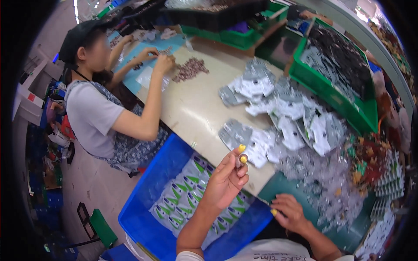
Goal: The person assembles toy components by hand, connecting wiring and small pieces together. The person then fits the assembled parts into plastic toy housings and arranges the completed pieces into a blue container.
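My left hand (225, 182) is raised over the near edge of the table, with yellow covers on two fingertips. Its fingers are closed on a small brownish piece (238, 162), too small to name more exactly. Lower right, my right hand (291, 214) rests at the edge of a green mat (283, 185); its fingers are loosely apart, one tip covered in yellow, and I see nothing in it. Just beyond are bagged white-and-grey flat parts (260, 141). A heap of small transparent plastic pieces (320, 185) lies on the mat.
Below my left arm stands a blue bin (143, 191) holding bagged green-and-white parts (187, 191). A green crate (333, 98) of dark and grey pieces is at the back right. At left a co-worker (100, 95) handles small items beside a brownish pile (191, 70).
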### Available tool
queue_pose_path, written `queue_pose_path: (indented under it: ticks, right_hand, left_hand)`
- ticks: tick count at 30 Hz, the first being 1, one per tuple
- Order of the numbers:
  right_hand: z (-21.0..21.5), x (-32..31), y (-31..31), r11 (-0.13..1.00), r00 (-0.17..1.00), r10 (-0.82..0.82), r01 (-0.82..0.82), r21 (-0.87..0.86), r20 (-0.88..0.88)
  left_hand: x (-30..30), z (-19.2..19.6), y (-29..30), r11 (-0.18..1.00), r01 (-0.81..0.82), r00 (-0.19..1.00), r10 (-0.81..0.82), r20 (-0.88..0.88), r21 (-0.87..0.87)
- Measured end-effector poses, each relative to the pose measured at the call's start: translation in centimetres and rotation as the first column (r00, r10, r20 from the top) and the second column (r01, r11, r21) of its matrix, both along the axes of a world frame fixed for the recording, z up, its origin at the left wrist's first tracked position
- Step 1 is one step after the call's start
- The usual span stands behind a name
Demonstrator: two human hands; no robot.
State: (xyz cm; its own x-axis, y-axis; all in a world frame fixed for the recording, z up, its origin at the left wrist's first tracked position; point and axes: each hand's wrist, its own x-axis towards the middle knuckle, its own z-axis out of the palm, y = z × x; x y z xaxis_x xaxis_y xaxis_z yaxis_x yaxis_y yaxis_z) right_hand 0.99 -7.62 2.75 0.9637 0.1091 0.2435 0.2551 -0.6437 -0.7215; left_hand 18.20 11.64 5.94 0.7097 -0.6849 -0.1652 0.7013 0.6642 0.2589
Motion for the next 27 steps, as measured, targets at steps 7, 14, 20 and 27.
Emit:
queue_pose_path:
  ticks: [7, 14, 20, 27]
  right_hand:
    - [4.5, -0.5, 2.7, 0.974, 0.985, -0.149, 0.13, 0.186, 0.089]
    - [3.9, -3.9, 4.2, 0.941, 0.992, -0.124, 0.12, 0.318, -0.008]
    - [3.5, -6.6, 2.0, 0.968, 0.997, -0.058, 0.07, 0.239, -0.055]
    - [3.0, -10.2, -0.8, 0.852, 0.952, -0.055, 0.202, 0.482, -0.302]
  left_hand:
    - [-11.3, -1.3, -0.6, 0.987, -0.161, 0.976, 0.161, -0.147, 0.011]
    - [-17.4, -1.0, -2.1, 0.97, -0.24, 0.966, 0.243, -0.091, 0.04]
    - [-20.3, -0.5, -4.5, 0.965, -0.231, 0.968, 0.241, -0.068, 0.127]
    - [-21.3, -1.3, -6.2, 0.973, -0.132, 0.988, 0.145, -0.056, 0.188]
